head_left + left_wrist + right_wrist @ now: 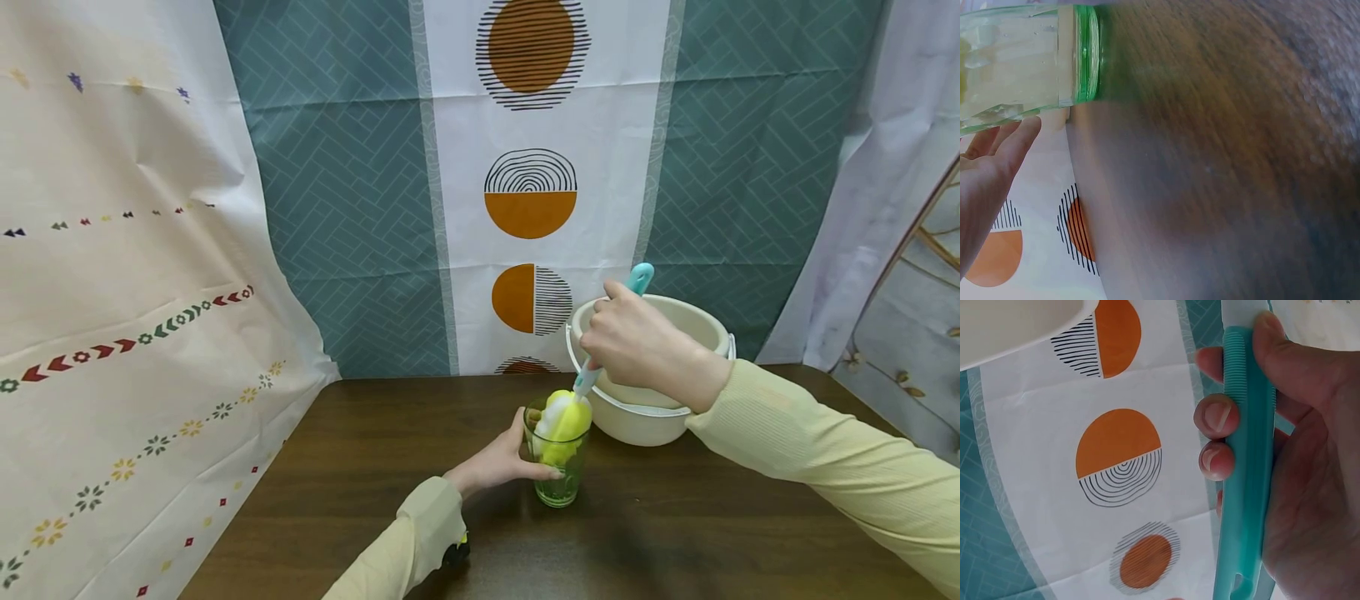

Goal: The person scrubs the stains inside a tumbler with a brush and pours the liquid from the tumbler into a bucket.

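Note:
A green-tinted drinking glass [558,487] stands upright on the brown table. My left hand [498,461] grips its side, thumb across the front and fingers round the back. In the left wrist view, the glass [1022,62] appears sideways, with fingers [1019,140] along its wall. My right hand [630,337] holds the turquoise handle of a sponge bottle brush [641,277], tilted down into the glass. The brush's yellow and white sponge head [562,421] is partly inside the glass. The right wrist view shows fingers and thumb wrapped round the ribbed handle [1247,444].
A cream bucket [637,427] with a white carrying handle stands behind and right of the glass, partly hidden by my right hand. The wooden table [360,467] meets a patterned cloth [360,250] at its back. A pale printed cloth [150,333] hangs along the left.

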Demonstrator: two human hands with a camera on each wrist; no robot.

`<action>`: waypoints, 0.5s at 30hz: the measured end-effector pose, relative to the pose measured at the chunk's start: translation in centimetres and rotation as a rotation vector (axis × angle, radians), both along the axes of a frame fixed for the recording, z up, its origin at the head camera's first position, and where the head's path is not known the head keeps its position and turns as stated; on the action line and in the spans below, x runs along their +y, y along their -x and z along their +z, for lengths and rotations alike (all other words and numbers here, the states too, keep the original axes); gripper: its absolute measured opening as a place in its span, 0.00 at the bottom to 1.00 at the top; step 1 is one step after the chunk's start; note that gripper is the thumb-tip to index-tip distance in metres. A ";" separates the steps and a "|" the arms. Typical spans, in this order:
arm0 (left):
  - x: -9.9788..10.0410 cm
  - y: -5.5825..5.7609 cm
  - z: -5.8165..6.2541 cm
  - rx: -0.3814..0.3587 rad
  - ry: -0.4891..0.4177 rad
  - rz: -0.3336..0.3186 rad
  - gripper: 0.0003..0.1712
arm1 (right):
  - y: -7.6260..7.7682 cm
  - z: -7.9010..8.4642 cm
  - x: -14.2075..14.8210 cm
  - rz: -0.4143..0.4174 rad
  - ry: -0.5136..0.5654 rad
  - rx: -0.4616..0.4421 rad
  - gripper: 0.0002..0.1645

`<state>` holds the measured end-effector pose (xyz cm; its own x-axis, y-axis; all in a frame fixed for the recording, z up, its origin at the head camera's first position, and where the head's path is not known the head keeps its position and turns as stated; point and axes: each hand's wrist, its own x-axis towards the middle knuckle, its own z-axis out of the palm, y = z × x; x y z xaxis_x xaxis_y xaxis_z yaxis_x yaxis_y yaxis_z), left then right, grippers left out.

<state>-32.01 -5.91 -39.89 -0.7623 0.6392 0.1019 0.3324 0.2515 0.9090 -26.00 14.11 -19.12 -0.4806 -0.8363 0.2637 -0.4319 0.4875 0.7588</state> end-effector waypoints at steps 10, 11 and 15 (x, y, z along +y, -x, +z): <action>-0.1 0.0 -0.1 -0.036 0.020 0.024 0.59 | 0.0 0.1 -0.4 0.032 0.021 0.025 0.19; -0.2 0.0 0.0 -0.044 0.025 0.029 0.61 | 0.1 0.1 -0.5 0.032 0.022 0.030 0.19; -0.2 0.1 -0.1 -0.045 -0.002 0.009 0.58 | 0.2 0.1 -0.6 0.030 0.030 0.041 0.20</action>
